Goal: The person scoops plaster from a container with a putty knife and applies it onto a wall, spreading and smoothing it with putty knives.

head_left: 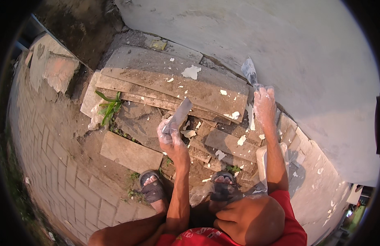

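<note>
My left hand (169,134), dusted white, is closed around a flat metal scraper (181,113) whose blade points up over the stacked boards. My right hand (264,107), also coated in white powder, grips a putty knife (249,71) with white smears on its blade. That blade lies at the foot of the pale grey wall (304,61), seemingly touching it. My fingers hide both tool handles for the most part. White flakes, such as one large piece (191,72), are scattered over the boards (165,78) between the hands and the wall.
A white tub (261,164) stands partly behind my right forearm. At left are a green plant (110,107), a broken masonry block (58,73) and brick paving (54,164). A loose flat slab (131,151) lies ahead of my sandalled feet (152,186).
</note>
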Demonstrator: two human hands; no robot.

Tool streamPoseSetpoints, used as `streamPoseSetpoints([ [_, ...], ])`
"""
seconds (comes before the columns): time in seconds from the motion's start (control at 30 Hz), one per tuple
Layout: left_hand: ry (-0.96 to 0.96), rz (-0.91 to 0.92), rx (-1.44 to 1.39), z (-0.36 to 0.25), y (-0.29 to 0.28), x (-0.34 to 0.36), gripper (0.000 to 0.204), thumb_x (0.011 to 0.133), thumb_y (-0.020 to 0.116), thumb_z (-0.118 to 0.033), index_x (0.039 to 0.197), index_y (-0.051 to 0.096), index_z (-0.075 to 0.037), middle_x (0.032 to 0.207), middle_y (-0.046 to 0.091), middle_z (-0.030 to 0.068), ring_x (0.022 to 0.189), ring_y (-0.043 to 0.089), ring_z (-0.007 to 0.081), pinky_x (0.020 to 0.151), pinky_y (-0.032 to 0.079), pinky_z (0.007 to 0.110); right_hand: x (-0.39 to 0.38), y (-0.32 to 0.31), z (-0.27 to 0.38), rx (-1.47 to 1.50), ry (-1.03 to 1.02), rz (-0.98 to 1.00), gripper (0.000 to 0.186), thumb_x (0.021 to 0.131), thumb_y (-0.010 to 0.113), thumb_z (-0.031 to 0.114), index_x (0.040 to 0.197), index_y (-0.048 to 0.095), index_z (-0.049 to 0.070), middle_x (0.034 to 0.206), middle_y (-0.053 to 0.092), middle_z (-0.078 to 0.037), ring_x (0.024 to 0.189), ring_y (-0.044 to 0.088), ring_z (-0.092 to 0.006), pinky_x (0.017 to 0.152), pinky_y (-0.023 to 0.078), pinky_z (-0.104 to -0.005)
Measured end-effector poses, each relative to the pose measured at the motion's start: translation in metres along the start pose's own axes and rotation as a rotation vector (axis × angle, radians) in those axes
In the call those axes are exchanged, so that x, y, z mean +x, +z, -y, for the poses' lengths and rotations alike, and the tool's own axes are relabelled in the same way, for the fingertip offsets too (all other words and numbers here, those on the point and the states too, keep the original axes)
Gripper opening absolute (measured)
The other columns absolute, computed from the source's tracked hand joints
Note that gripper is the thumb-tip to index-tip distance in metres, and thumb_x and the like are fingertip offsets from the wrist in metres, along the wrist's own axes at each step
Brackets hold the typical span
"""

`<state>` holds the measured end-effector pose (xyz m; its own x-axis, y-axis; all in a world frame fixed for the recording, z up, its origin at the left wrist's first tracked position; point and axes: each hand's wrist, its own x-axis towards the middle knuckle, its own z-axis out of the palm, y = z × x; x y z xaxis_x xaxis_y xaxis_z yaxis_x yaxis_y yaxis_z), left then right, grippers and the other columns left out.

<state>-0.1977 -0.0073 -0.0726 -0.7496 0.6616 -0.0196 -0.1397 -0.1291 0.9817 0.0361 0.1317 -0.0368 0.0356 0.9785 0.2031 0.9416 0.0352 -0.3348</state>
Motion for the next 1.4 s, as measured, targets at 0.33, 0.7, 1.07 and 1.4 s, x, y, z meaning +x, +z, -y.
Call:
streamPoseSetpoints([
  [0.33, 0.031, -0.054, 0.032, -0.005, -0.009, 0.004, 0.017, 0.099, 0.056, -0.014, 0.110, 0.053, -0.002, 0.098, 0.057, 0.0025, 0.089, 0.051, 0.0102, 0.082, 0.042, 0.026, 0.071, 0.055, 0.082, 0.091, -0.322, -0.184, 0.019, 0.087, 0.060, 0.008, 0.104, 0.059, -0.001, 0.098, 0.054, -0.018, 0.092, 0.057, -0.0370, 0.074, 0.049, -0.0468],
  [0.7, 0.058, -0.066, 0.098, -0.010, -0.021, 0.010, 0.016, 0.100, 0.055, -0.014, 0.109, 0.053, -0.001, 0.092, 0.057, 0.0017, 0.085, 0.050, 0.0092, 0.079, 0.042, 0.025, 0.023, 0.026, 0.107, 0.152, -0.200, -0.032, 0.022, 0.091, 0.055, 0.011, 0.109, 0.057, -0.002, 0.102, 0.054, -0.022, 0.087, 0.061, -0.0423, 0.077, 0.050, -0.0500],
  [1.07, 0.066, -0.048, 0.027, -0.013, -0.014, 0.007, 0.016, 0.100, 0.054, -0.014, 0.110, 0.053, -0.001, 0.095, 0.056, 0.0020, 0.086, 0.049, 0.0097, 0.079, 0.041, 0.025, 0.037, 0.031, 0.069, 0.027, -0.071, -0.074, 0.017, 0.092, 0.050, 0.009, 0.104, 0.057, -0.001, 0.104, 0.054, -0.023, 0.085, 0.062, -0.0433, 0.072, 0.051, -0.0515],
  [1.4, -0.029, 0.007, -0.014, -0.006, -0.001, -0.004, 0.017, 0.100, 0.054, -0.011, 0.112, 0.053, 0.000, 0.102, 0.058, 0.0048, 0.092, 0.051, 0.0110, 0.085, 0.042, 0.026, 0.026, 0.020, 0.050, 0.057, -0.261, -0.119, 0.020, 0.091, 0.056, 0.013, 0.106, 0.062, 0.003, 0.098, 0.054, -0.016, 0.091, 0.058, -0.0354, 0.078, 0.049, -0.0468],
])
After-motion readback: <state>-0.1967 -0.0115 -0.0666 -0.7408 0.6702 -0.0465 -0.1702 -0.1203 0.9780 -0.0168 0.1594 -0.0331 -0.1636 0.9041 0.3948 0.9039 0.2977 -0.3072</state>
